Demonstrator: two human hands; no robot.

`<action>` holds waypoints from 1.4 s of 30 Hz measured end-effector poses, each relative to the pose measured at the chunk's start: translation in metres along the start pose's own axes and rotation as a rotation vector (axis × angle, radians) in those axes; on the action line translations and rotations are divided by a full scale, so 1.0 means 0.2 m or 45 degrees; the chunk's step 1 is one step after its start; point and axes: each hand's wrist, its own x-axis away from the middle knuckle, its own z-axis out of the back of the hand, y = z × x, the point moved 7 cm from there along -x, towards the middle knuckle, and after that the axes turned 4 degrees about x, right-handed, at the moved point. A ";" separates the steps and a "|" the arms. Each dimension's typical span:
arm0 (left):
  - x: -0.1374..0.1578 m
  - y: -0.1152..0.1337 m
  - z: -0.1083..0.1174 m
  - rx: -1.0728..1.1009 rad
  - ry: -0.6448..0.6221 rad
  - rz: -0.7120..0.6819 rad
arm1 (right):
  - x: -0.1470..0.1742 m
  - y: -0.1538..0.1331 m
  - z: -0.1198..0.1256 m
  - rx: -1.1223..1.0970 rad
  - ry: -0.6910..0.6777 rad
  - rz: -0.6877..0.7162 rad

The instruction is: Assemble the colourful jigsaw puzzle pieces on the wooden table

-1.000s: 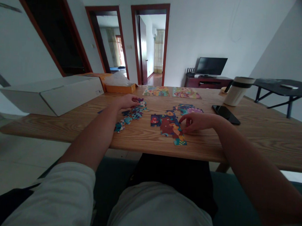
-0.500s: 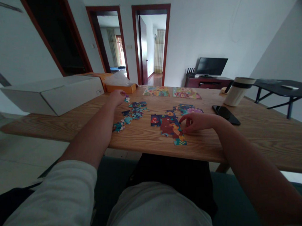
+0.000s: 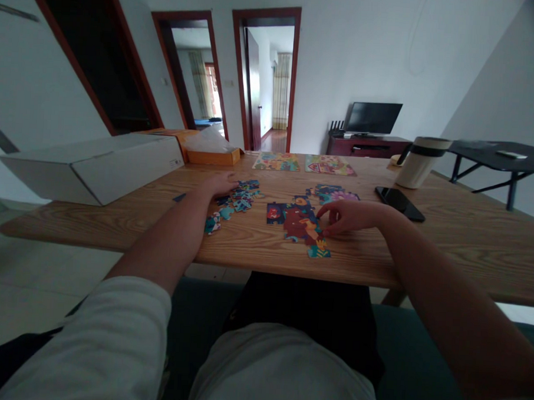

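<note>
My left hand (image 3: 222, 184) reaches over a cluster of loose jigsaw puzzle pieces (image 3: 244, 200), its fingers stretched out at the left edge and touching or just above them. Nearer to me lie a teal piece (image 3: 226, 213) and a white-and-dark piece (image 3: 212, 223). My right hand (image 3: 346, 217) rests at the right side of a partly joined jigsaw puzzle (image 3: 296, 220), which shows a brown-red figure. Its thumb and forefinger are apart at the puzzle's edge, with no piece visible between them. Behind it lies another joined section (image 3: 335, 194) with a pink shape.
Two colourful picture sheets (image 3: 276, 161) lie at the table's far edge. A white box (image 3: 118, 164) and an orange box (image 3: 213, 157) stand left. On the right are a black phone (image 3: 399, 203) and a cream mug (image 3: 421, 165).
My left hand has moved right and slightly nearer to me, onto the loose pieces. A dark piece left of my forearm has come into view. My right hand stays in place.
</note>
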 end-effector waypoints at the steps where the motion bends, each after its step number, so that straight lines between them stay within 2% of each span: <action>1: 0.00 0.03 -0.03 -0.009 -0.040 -0.028 | 0.00 0.00 0.00 -0.003 -0.003 0.000; 5: 0.00 0.07 -0.08 -0.043 -0.061 -0.038 | 0.00 0.00 0.00 -0.012 -0.011 0.011; 12: 0.03 0.10 -0.02 -0.087 0.013 -0.087 | 0.00 -0.01 0.00 -0.009 -0.003 0.010; 17: 0.03 0.13 0.02 0.031 0.089 -0.137 | 0.00 0.00 0.00 -0.020 -0.026 0.010; 22: 0.05 0.15 0.05 0.227 0.087 -0.140 | 0.00 -0.01 0.00 -0.008 -0.029 0.024; 26: 0.09 0.19 0.07 0.401 0.043 -0.119 | 0.01 -0.01 0.00 -0.008 -0.032 0.011; 31: 0.12 0.22 0.03 0.617 -0.117 -0.137 | 0.01 -0.02 0.01 -0.005 -0.026 0.008; 35: 0.12 0.23 0.01 0.710 -0.168 -0.161 | 0.01 -0.01 0.00 0.009 -0.010 0.020; 42: 0.18 0.27 0.01 0.804 -0.226 -0.075 | 0.00 0.00 0.00 0.016 -0.008 0.016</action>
